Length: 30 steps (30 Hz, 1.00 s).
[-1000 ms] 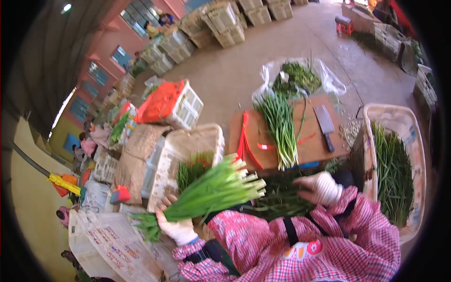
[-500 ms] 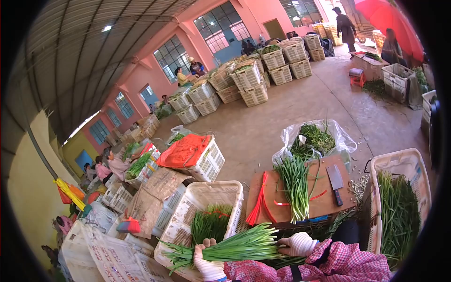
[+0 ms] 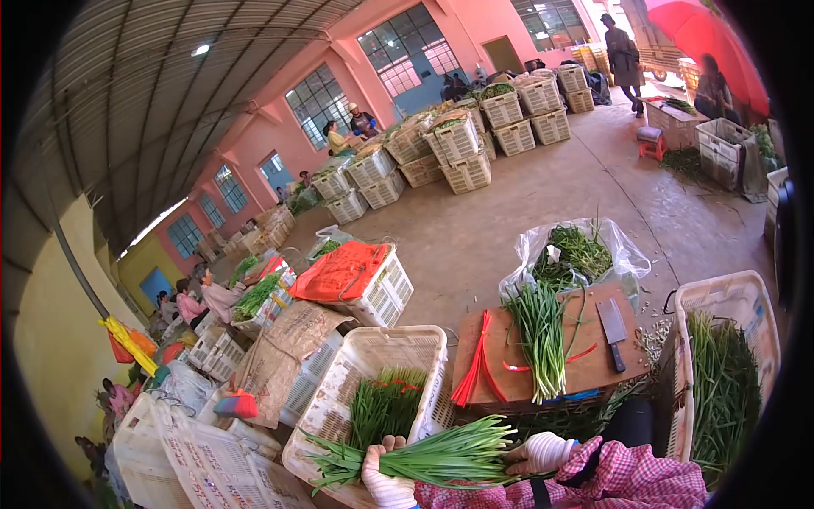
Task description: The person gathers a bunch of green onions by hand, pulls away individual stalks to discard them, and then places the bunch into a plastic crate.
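Note:
A bunch of long green garlic chives (image 3: 449,454) lies across both hands, leaf tips to the left and pale stalk ends to the right. My left hand (image 3: 387,477), in a whitish glove with bare fingertips, is closed round its leafy part. At the stalk ends my right hand (image 3: 541,453), gloved alike, has its fingers curled against the stalks; their tips are partly hidden. Just beyond, a second bunch of chives (image 3: 540,339) rests on a brown board (image 3: 494,327) over a red tie strip. More red strips (image 3: 480,365) and a knife (image 3: 611,332) lie beside it.
Left of the board stands a white crate (image 3: 346,360) with tied chives inside. Another crate (image 3: 727,284) full of greens is at right. Behind the board sits a plastic bag (image 3: 632,259) of trimmings. An orange-covered crate (image 3: 377,293), stacked crates (image 3: 462,144) and several people are farther off.
The whole view has shifted slightly, so things sit a little further right. Both hands keep hold of the bunch, with little other movement. The person at the far doorway has taken a step.

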{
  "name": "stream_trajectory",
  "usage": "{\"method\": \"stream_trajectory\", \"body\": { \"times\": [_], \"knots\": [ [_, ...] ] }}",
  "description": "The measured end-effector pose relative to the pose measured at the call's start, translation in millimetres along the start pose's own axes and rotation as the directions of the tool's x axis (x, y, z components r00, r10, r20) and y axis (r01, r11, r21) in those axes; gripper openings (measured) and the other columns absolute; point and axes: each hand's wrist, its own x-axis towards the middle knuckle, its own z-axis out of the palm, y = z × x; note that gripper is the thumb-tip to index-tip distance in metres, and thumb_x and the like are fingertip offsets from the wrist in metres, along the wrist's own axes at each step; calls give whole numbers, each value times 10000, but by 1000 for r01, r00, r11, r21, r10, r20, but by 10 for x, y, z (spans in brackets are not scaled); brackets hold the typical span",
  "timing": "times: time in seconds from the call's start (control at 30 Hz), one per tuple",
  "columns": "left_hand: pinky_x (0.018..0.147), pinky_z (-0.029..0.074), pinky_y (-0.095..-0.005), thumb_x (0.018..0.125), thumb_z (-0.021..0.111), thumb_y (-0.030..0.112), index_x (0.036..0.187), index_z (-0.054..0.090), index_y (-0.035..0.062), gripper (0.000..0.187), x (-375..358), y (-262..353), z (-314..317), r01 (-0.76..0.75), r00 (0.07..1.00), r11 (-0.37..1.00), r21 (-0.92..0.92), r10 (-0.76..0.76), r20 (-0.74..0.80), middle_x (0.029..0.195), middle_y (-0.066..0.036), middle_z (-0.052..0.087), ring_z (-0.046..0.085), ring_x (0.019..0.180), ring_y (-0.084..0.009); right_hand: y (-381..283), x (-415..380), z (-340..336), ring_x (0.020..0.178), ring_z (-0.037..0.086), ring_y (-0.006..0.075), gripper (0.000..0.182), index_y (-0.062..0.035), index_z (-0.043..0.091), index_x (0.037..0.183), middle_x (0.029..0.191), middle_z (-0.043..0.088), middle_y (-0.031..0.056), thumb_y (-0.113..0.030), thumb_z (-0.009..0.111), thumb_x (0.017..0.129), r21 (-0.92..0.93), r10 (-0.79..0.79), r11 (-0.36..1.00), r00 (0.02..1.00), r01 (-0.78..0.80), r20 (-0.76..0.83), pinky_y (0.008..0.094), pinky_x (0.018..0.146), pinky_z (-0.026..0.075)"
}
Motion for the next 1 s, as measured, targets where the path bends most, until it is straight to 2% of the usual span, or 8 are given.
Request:
{"method": "stream_trajectory", "body": {
  "times": [0.27,0.4,0.43,0.53,0.57,0.63,0.73,1.0],
  "knots": [
    [869,480,-462,913,538,228,842,568,106,145,-88,-52,45,9,1000,1000,5,-9,-8,965,-85,658,605,946,-281,106,-90,90,810,640,350,353,-167,648,1100,898,666,162,-414,533,875,87,11,996,991,1,-135,415,749,506],
    [869,480,-462,919,527,222,832,563,110,146,-92,-122,63,-11,999,1000,13,11,-33,967,-88,659,604,942,-279,52,-175,94,726,673,255,321,-125,671,1044,769,680,108,-365,558,863,325,227,935,943,-141,-244,346,708,524],
    [844,487,-492,826,639,324,765,531,134,226,240,-186,-300,-202,978,968,146,190,90,915,-93,630,592,916,-292,-24,-215,26,709,673,240,321,-117,670,1041,748,678,99,-360,559,863,359,274,917,930,-175,-247,333,700,524],
    [836,491,-491,807,646,314,809,530,126,221,270,-186,-377,-117,992,984,134,108,72,956,-91,615,580,946,-292,104,-166,171,668,667,209,303,-89,668,1019,722,671,100,-326,567,859,382,332,901,894,-206,-301,317,676,523],
    [865,480,-459,925,515,221,817,556,114,158,-126,-186,28,2,1000,1000,19,-1,-21,960,-85,659,602,943,-277,205,-116,260,651,661,188,275,-70,665,1006,723,671,94,-284,572,860,509,379,843,863,-173,-335,308,658,525],
    [860,481,-461,927,511,226,810,552,117,165,-128,-204,17,2,1000,1000,8,-2,-28,959,-85,658,602,942,-278,147,-115,258,598,629,138,205,6,652,960,726,662,70,-156,570,865,807,516,588,796,-60,-317,295,595,524],
    [849,484,-466,928,508,239,801,546,122,177,-71,-215,-53,-3,1000,1000,-9,3,-17,957,-86,658,602,936,-280,231,-76,313,572,607,135,197,36,641,952,730,648,59,-121,555,872,935,591,344,754,87,-287,282,550,515],
    [839,487,-479,929,512,280,795,541,120,210,8,-137,-131,-10,1000,997,-80,7,-30,957,-96,655,603,941,-289,390,-116,182,564,613,191,199,3,603,903,702,641,97,-187,555,865,844,678,172,560,508,-475,310,539,524]
  ]
}}
